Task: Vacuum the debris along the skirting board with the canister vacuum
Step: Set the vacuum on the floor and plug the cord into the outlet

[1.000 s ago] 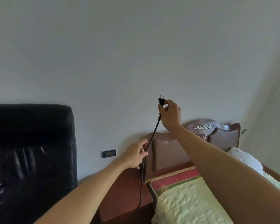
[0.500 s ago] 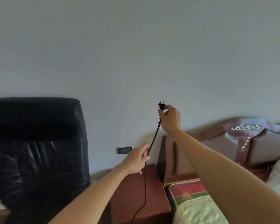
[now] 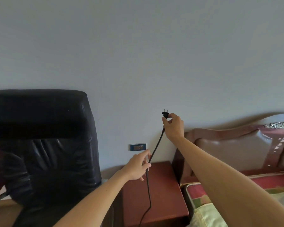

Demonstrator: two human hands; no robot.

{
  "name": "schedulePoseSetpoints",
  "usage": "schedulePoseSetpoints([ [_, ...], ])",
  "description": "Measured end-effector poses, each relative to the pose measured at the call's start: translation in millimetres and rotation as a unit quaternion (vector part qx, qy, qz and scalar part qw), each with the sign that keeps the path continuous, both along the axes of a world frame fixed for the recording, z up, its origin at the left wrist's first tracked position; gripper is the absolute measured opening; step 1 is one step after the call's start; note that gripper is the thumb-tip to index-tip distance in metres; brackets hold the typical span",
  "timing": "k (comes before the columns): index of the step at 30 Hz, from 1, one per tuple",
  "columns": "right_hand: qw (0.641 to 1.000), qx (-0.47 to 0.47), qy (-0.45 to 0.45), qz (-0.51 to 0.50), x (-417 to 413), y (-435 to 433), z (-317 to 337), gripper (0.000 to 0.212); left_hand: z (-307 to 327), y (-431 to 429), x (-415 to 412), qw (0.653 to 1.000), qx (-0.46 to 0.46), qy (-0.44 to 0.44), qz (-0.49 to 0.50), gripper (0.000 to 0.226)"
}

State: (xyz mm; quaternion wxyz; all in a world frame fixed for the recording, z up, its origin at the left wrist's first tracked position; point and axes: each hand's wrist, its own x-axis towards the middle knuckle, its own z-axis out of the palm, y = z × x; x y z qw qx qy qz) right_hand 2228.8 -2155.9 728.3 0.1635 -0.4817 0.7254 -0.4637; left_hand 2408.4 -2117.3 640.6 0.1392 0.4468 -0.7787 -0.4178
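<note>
— What's the room like from where you stand?

— A plain pale wall (image 3: 138, 54) fills most of it. A black leather chair (image 3: 44, 145) stands at the left, and a reddish-brown bedside table (image 3: 164, 197) sits between it and the bed (image 3: 208, 215). The bed's padded brown headboard (image 3: 228, 145) is against the wall.

— And the cord?

— The right hand (image 3: 173, 126) pinches the black plug (image 3: 165, 114), prongs up, in front of the wall. The cord (image 3: 156, 148) drops from it through the left hand (image 3: 137, 167), held loosely between thumb and fingers, then hangs down in front of the table.

— Any socket?

— A dark outlet plate (image 3: 138, 147) is on the wall above the table, just beside the left hand's fingertips.
</note>
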Motion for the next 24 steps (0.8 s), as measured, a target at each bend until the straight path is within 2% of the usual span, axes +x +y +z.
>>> schedulePoseSetpoints([
  [7,0.999,0.033,0.012,0.0,9.2,-35.6,-41.8,0.019,-42.2,-38.4,6.4,0.999,0.042,-0.012,-0.01,0.023],
  [14,0.998,0.066,-0.004,0.004,1.9,-74.6,-95.5,0.02,-89.3,-64.0,-1.2,0.996,0.088,-0.014,0.006,0.033],
  [24,0.984,0.168,-0.028,0.047,-7.6,-149.2,-214.9,0.018,-181.6,-93.9,-17.3,0.983,0.163,-0.037,0.075,0.025],
])
